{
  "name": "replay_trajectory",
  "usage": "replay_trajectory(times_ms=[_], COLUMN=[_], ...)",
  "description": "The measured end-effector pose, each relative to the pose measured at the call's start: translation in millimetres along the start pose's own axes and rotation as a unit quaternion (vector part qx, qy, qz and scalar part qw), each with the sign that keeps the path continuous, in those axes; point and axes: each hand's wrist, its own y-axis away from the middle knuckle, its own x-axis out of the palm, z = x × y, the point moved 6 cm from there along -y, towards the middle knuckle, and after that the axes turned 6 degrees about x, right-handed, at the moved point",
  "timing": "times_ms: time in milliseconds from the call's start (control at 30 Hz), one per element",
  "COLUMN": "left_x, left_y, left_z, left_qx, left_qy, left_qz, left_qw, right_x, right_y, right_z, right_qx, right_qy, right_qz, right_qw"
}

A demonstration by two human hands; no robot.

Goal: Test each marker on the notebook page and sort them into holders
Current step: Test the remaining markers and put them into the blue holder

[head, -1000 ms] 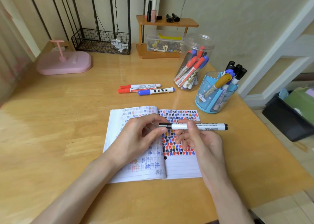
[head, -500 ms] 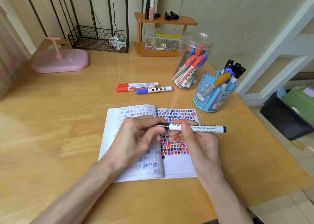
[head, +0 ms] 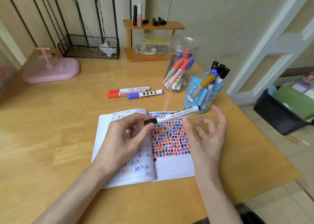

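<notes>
Brown wooden desk (head: 51,138) fills the head view, with an open notebook (head: 171,171) in the middle, its right page full of little colored marks. Over the page the left hand (head: 122,138) pinches the black end of a white marker (head: 171,115) that points up to the right, and the right hand (head: 207,138) is loose and open beside it, holding nothing. Higher on the right stand a clear jar (head: 181,43) and a blue holder (head: 192,94), both with markers inside, and three more markers (head: 146,93) lie left of them.
</notes>
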Motion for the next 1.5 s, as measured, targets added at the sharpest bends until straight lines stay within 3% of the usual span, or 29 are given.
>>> replay_trajectory(times_ms=[133, 300, 600, 933, 1200, 1500], left_x=[3, 18, 21, 19, 19, 18], left_y=[1, 4, 4, 2, 1, 0], left_z=[-4, -3, -3, -8, -6, -6], left_qx=[-0.023, -0.082, -0.064, -0.055, -0.051, -0.047], left_qy=[0.017, 0.179, 0.179, 0.158, 0.149, 0.144], left_qz=[-0.022, -0.002, 0.022, 0.011, 0.018, 0.020], left_qw=[0.999, 0.980, 0.981, 0.986, 0.987, 0.988], right_x=[11, 36, 29, 14, 21, 24], right_y=[-3, 0, -19, -67, -115, -140], right_z=[11, 13, 30, 77, 113, 89], right_qx=[-0.136, -0.253, -0.251, -0.247, -0.314, -0.310], right_qy=[0.195, 0.337, 0.274, 0.254, 0.371, 0.477], right_qz=[0.051, 0.091, 0.070, -0.015, -0.094, -0.093], right_qw=[0.970, 0.902, 0.926, 0.935, 0.869, 0.817])
